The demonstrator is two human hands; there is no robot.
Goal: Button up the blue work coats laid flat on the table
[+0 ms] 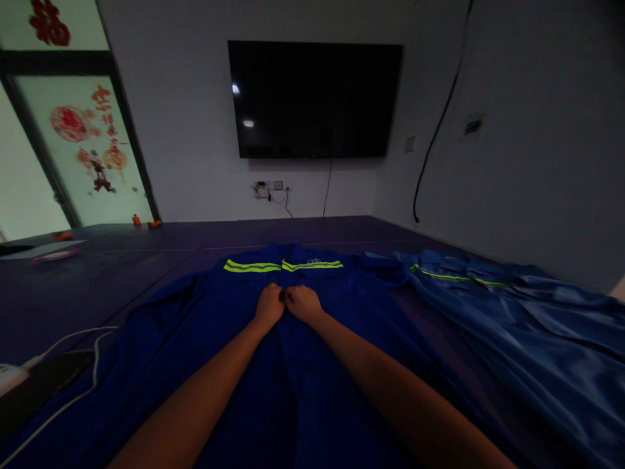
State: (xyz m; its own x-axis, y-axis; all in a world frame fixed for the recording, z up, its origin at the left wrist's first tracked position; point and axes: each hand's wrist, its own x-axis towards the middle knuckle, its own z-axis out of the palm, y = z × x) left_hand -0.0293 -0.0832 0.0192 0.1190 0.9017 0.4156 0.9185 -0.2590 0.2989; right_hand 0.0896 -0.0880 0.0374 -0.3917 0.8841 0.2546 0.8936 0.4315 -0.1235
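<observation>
A dark blue work jacket (234, 312) with yellow-green reflective stripes across the chest lies spread out in front of me, collar at the far end. My left hand (270, 305) is closed on the jacket's front edge, just below the stripes. Right beside it, my right hand (301, 303) is closed on the same front opening, the two fists nearly touching. Exactly what the fingertips pinch is hidden by the curled fingers. Below my hands the front placket runs down toward me between my forearms.
A second, lighter blue garment (488, 306) with a thin yellow stripe lies to the right. At the left are a white cable (95, 365), a power strip (12, 378) and a dark flat object (53, 384). A television (317, 101) hangs on the far wall.
</observation>
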